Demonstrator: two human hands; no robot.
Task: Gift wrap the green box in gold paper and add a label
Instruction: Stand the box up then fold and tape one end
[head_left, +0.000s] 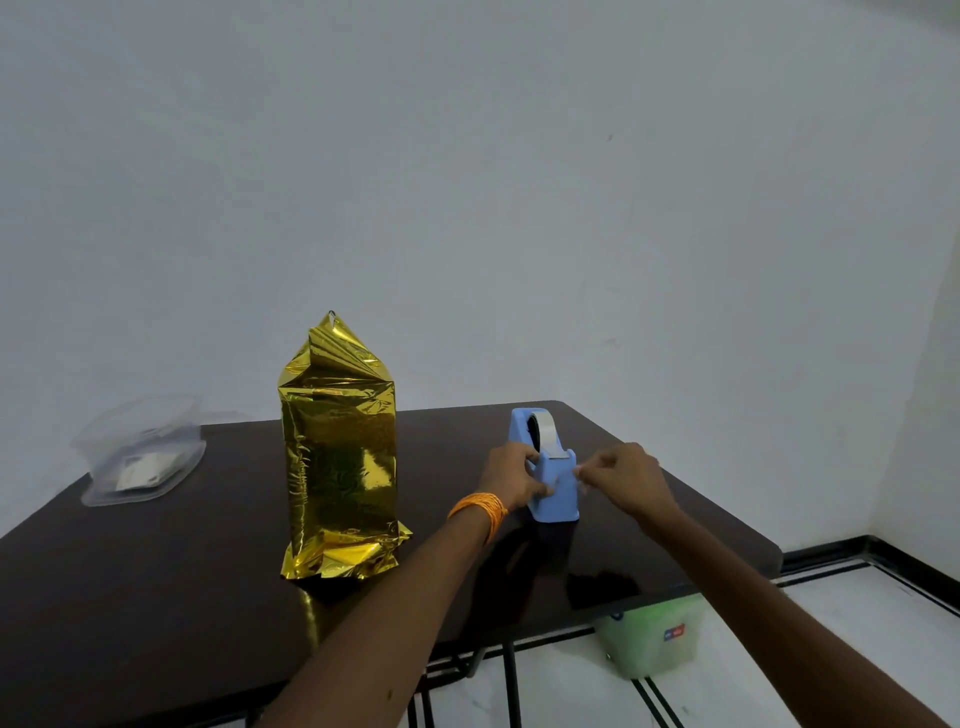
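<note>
- Gold paper (337, 467) covers the box completely (no green shows), and the parcel stands upright on the dark table (156, 597), left of both hands and touching neither.
- Top of the parcel: the foil is gathered into a loose peak. Bottom: the folded flaps splay outward on the tabletop and look unsealed.
- Handling, as a judgement: the foil is thin, slick and crease-prone and would slide under dry fingers. The box beneath is stiff, so the flat side faces are the safest place to hold it, with a palm pressed on each. The peak and the bottom flaps would crumple or tear if pulled. Standing tall on a narrow base, the parcel could tip from a sideways nudge.
- Left hand (511, 478), with an orange thread band (480, 512) at the wrist: fingers curl round the left side of the blue tape dispenser (553, 488) and steady it.
- Right hand (623, 478): fingertips are drawn together in a pinch at the dispenser's right front, apparently on a clear tape strip (563, 480) that is too faint to trace fully.
- Clear plastic container (140, 452): it sits at the far left of the table and holds pale paper pieces, possibly labels.
</note>
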